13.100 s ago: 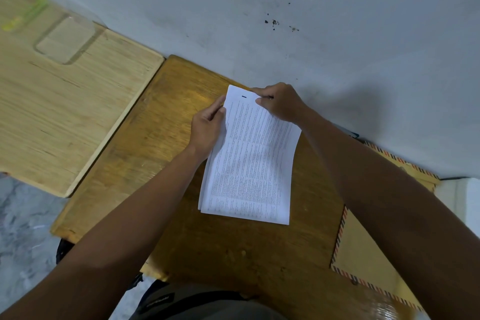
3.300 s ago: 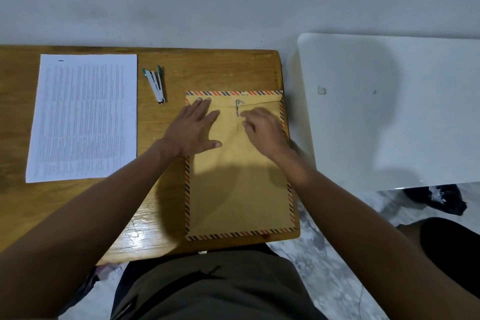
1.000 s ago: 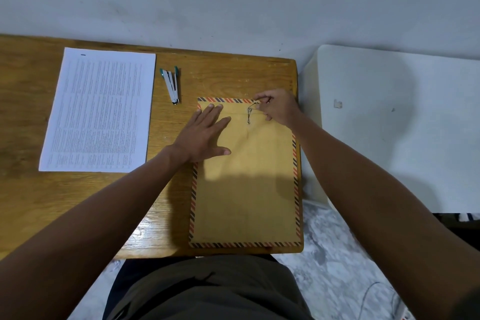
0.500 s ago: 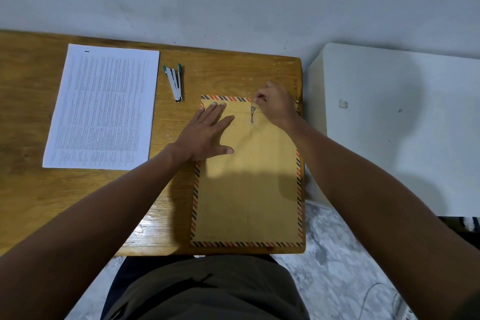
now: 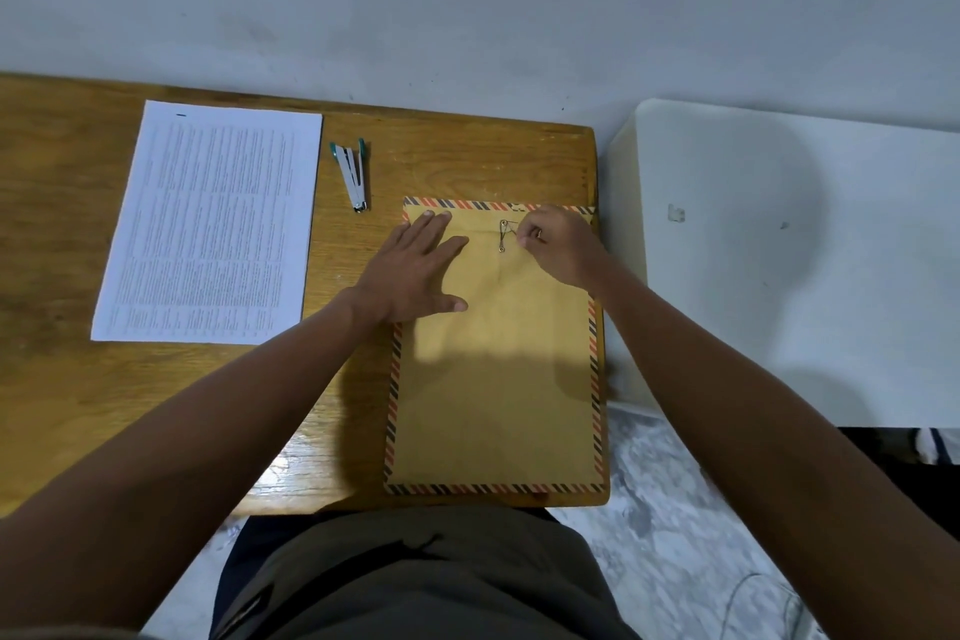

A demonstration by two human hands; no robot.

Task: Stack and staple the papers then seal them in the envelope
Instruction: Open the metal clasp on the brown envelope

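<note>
Here the brown paper envelope with striped red-and-black edging [image 5: 493, 379] lies flat at the wooden desk's [image 5: 62, 224] right end, the left hand [image 5: 415, 270] pressed open-palmed on its upper left. The right hand [image 5: 563, 244] pinches the thin closure string [image 5: 506, 234] near the top edge. The stapled white printed papers [image 5: 213, 224] lie well to the left, the small green-and-silver stapler [image 5: 354, 174] between them and the envelope
</note>
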